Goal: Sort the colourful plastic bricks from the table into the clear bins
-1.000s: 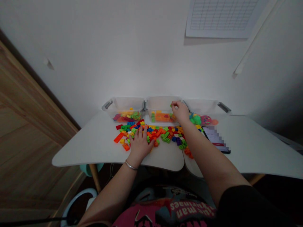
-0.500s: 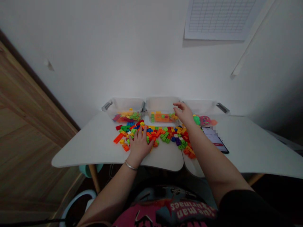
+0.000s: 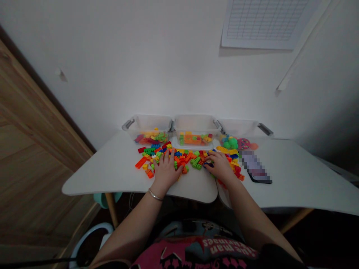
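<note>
A loose spread of colourful toy building bricks [image 3: 196, 160] lies along the table in front of three clear bins. My left hand [image 3: 167, 169] rests flat on the left part of the spread, its fingers apart and no brick in its grip. On the right part, my right hand [image 3: 220, 165] reaches down with bent fingers, the tips around a dark blue brick [image 3: 208, 164]. Whether those fingers grip it I cannot make out. Bricks sit in the left bin [image 3: 148, 122] and the middle bin [image 3: 196, 121].
The right bin [image 3: 239, 125] holds green, pink and orange round toys. A phone [image 3: 256, 168] lies right of the bricks on the white table [image 3: 101, 168]. Two tabletops meet at a seam near my right hand. A printed grid sheet [image 3: 258, 26] hangs on the wall.
My right hand has come down from in front of the middle bin to the bricks on the table. My left hand has stayed in place.
</note>
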Demonstrator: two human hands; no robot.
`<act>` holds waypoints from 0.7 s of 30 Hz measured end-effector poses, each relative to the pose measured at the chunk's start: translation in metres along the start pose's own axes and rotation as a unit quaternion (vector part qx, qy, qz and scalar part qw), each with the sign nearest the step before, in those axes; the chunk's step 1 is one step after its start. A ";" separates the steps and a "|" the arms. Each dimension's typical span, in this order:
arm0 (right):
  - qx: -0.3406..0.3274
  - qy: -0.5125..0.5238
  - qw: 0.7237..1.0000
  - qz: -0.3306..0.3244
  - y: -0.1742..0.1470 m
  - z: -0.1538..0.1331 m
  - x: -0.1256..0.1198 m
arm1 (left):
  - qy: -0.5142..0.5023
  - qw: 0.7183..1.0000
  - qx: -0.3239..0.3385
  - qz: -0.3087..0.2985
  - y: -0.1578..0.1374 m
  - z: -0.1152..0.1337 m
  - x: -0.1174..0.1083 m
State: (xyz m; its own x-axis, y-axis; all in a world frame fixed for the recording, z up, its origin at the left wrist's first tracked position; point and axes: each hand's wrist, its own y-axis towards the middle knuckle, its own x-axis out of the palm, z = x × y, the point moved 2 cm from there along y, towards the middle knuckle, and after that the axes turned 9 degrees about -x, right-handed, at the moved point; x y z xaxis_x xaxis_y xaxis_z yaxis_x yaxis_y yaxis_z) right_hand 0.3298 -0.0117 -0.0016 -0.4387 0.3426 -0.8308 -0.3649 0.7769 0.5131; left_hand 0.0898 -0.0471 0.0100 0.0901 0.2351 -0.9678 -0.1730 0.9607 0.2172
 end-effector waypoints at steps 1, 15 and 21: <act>0.000 -0.012 1.000 -0.006 -0.002 0.001 0.002 | 0.002 1.000 0.001 0.001 0.000 0.000 0.000; -0.031 -0.008 0.999 0.027 -0.007 0.005 0.015 | -0.001 1.000 -0.002 0.003 -0.001 0.001 -0.002; -0.057 0.073 0.990 0.105 -0.001 0.003 0.012 | 0.000 1.000 -0.001 0.003 -0.001 0.002 -0.002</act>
State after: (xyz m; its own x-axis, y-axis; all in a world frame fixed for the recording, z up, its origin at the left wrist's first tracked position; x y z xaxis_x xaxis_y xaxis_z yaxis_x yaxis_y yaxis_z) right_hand 0.3274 -0.0065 -0.0123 -0.6261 0.4040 -0.6670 -0.3389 0.6294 0.6993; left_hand 0.0913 -0.0480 0.0118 0.0891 0.2400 -0.9667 -0.1756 0.9591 0.2219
